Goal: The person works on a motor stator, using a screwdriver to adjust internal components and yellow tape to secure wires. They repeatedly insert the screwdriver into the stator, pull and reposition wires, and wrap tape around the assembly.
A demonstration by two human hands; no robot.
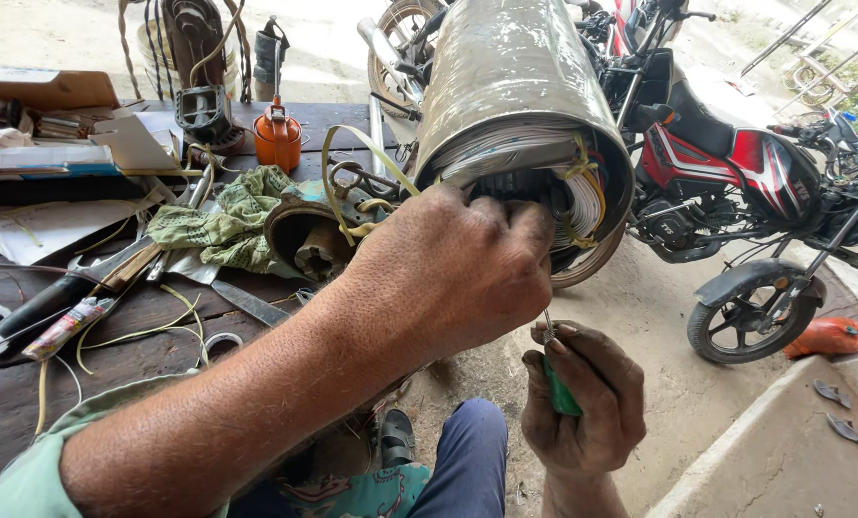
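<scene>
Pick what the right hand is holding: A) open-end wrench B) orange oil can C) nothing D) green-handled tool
D: the right hand grips a green-handled tool below the motor housing, whose windings the left hand touches.

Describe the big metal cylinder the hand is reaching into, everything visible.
The metal cylinder is a dull grey, scuffed tube lying tilted, open end toward the camera, at the edge of the wooden workbench. Inside its mouth sit bundled white wire windings tied with yellow cord. The left hand covers the opening, fingers on the windings. The right hand, below, holds a green-handled tool, clear of it.
</scene>
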